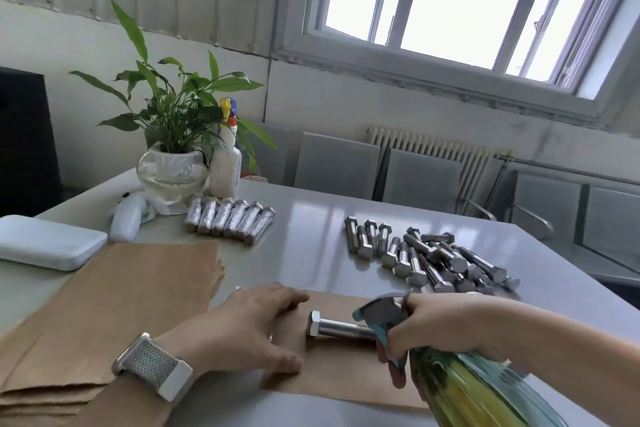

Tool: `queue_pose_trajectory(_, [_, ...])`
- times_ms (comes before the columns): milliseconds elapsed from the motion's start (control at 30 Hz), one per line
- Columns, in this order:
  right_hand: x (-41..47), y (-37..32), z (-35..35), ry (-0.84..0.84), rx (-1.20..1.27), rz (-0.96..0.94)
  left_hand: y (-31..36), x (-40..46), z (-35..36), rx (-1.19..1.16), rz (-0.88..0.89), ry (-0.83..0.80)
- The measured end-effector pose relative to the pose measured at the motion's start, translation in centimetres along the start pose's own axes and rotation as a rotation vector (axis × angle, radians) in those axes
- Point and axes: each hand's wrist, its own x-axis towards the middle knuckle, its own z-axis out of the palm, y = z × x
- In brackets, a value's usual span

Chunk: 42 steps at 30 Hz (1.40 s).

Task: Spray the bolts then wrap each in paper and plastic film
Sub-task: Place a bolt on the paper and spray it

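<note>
Glossy grey table (311, 253); window (450, 10), radiator (433, 149) behind.

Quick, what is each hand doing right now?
Left hand: open, flat on the brown paper sheet, holding nothing.
Right hand: closed around the spray bottle, beside the bolt.

- The spray bottle (485, 388) is motion-blurred, its base cut off by the bottom edge.
- Its nozzle hides the bolt (337, 326) tip.
- Right hand (440, 326) blurred.
</note>
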Motion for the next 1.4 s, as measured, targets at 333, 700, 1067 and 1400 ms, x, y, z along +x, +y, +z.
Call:
queue_pose_trajectory(333, [-2.1, 2.2, -0.3, 0.109, -0.002, 0.088, -0.2, -0.1, 0.1, 0.000, -0.004, 0.013])
queue_pose_trajectory(700, [-2.1, 1.7, -0.6, 0.061, 0.048, 0.007, -0.3, 0.0, 0.2, -0.020, -0.005, 0.000])
queue_pose_trajectory(1067, [-0.6, 0.7, -0.5, -0.004, 0.063, -0.052, 0.1, -0.2, -0.1, -0.004, -0.022, -0.006])
queue_pose_trajectory(1400, [5.0, -3.1, -9.8, 0.558, 0.537, -0.531, 0.6, -0.4, -0.5, -0.025, -0.033, -0.026])
